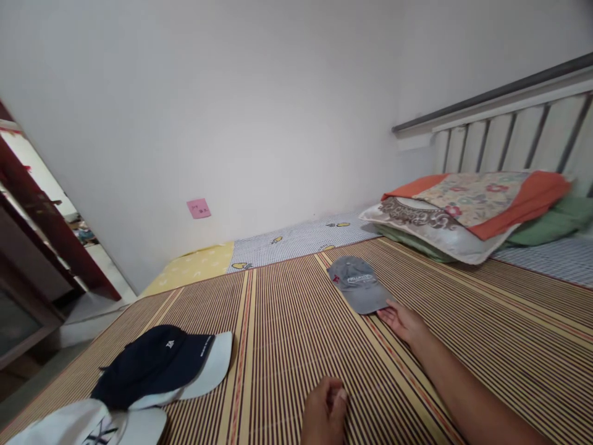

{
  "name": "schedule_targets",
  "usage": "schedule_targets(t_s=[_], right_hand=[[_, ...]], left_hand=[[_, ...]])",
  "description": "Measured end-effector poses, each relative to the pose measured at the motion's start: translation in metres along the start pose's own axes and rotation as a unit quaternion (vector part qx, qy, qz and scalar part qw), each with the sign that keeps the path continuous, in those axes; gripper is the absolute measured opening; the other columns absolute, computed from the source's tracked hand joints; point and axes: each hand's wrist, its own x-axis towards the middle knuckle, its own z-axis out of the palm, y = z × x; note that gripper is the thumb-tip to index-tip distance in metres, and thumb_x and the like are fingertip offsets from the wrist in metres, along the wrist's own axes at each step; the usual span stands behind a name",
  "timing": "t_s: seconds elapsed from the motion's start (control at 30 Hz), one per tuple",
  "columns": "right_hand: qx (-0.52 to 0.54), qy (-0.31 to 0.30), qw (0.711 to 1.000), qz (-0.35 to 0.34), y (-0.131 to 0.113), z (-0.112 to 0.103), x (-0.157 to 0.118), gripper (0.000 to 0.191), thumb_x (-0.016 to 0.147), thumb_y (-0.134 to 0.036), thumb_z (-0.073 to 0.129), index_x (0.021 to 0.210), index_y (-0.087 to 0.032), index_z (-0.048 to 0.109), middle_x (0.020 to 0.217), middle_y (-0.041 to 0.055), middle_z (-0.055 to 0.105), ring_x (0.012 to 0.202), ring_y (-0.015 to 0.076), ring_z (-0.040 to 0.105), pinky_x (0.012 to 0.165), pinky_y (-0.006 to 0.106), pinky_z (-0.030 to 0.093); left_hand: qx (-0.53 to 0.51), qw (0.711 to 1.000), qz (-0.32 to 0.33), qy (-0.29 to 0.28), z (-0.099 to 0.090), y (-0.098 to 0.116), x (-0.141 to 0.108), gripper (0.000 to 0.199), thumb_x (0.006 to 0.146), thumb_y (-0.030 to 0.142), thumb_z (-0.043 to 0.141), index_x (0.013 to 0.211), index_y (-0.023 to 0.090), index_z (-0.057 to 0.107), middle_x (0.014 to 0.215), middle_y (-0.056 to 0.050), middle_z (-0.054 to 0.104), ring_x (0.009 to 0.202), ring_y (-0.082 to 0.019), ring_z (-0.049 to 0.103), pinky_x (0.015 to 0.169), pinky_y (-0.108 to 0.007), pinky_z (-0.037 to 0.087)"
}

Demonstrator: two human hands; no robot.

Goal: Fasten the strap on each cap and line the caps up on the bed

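Note:
A gray cap (359, 284) with pale lettering and a small red mark lies on the striped bamboo mat (287, 334). My right hand (402, 320) pinches the edge of its brim, thumb on top. Nearer to me, at the bottom centre, my left hand (325, 409) is over the mat with its fingers curled in and nothing seen in them. To the left, a navy cap (152, 361) rests on a cap with a white brim (213, 371). A white cap (65, 423) with dark lettering is partly cut off at the lower left corner.
Stacked pillows (430, 225) with an orange floral cover (486, 194) stand at the back right, beside a white slatted headboard (495, 139). A wall with a pink note (199, 208) borders the bed's far side. At the left is a dark red door (55, 216).

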Motion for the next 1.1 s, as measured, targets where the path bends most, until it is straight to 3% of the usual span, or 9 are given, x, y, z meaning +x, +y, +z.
schedule_targets(t_s=[0.13, 0.4, 0.57, 0.77, 0.97, 1.1], right_hand=[[-0.019, 0.022, 0.998, 0.059, -0.002, 0.002, -0.007, 0.018, 0.099, -0.026, 0.066, 0.114, -0.016, 0.066, 0.107, 0.005, 0.07, 0.084, 0.0167, 0.07, 0.07, 0.032, 0.062], [-0.026, 0.021, 0.997, 0.063, 0.004, 0.004, -0.02, 0.016, 0.099, -0.024, 0.067, 0.111, -0.014, 0.067, 0.102, 0.0045, 0.072, 0.083, 0.017, 0.072, 0.07, 0.032, 0.064], [-0.01, 0.02, 0.997, 0.073, 0.003, 0.001, -0.016, 0.009, 0.099, -0.022, 0.066, 0.101, -0.013, 0.068, 0.095, 0.0028, 0.073, 0.082, 0.0167, 0.073, 0.071, 0.032, 0.064], [0.001, 0.026, 0.994, 0.102, 0.0, 0.0, -0.005, 0.01, 0.099, -0.022, 0.066, 0.104, -0.014, 0.067, 0.098, 0.0035, 0.072, 0.081, 0.0167, 0.072, 0.069, 0.032, 0.064], [0.033, 0.001, 0.996, 0.079, -0.002, -0.004, -0.013, 0.007, 0.097, -0.013, 0.065, 0.103, -0.013, 0.068, 0.104, 0.0062, 0.074, 0.091, 0.019, 0.074, 0.076, 0.034, 0.065], [0.047, -0.004, 0.997, 0.058, 0.0, -0.004, -0.016, 0.007, 0.095, -0.009, 0.064, 0.091, -0.013, 0.067, 0.097, 0.0039, 0.074, 0.089, 0.0178, 0.073, 0.077, 0.034, 0.065]], left_hand=[[0.003, 1.0, 0.001, -0.004, 0.0, -0.001, 0.001, 0.032, 0.091, 0.048, 0.055, 0.099, 0.019, 0.067, 0.096, -0.011, 0.069, 0.095, -0.027, 0.065, 0.087, -0.037, 0.048], [0.012, 1.0, 0.009, -0.012, 0.0, 0.002, 0.001, 0.031, 0.092, 0.045, 0.051, 0.099, 0.019, 0.066, 0.095, -0.011, 0.069, 0.094, -0.027, 0.065, 0.087, -0.038, 0.047], [0.012, 1.0, 0.0, -0.007, -0.002, 0.004, -0.002, 0.033, 0.091, 0.051, 0.055, 0.097, 0.022, 0.068, 0.094, -0.009, 0.069, 0.093, -0.026, 0.064, 0.085, -0.036, 0.047], [0.012, 1.0, 0.001, -0.006, -0.001, 0.006, -0.004, 0.033, 0.091, 0.051, 0.057, 0.097, 0.021, 0.068, 0.097, -0.01, 0.069, 0.096, -0.027, 0.064, 0.088, -0.036, 0.047], [0.017, 1.0, -0.011, -0.005, 0.0, 0.007, -0.004, 0.036, 0.092, 0.054, 0.054, 0.099, 0.021, 0.068, 0.095, -0.009, 0.068, 0.092, -0.027, 0.063, 0.084, -0.035, 0.046], [0.02, 1.0, -0.004, -0.008, 0.002, 0.006, -0.005, 0.032, 0.091, 0.051, 0.057, 0.099, 0.022, 0.069, 0.094, -0.008, 0.068, 0.093, -0.026, 0.063, 0.085, -0.035, 0.046]])
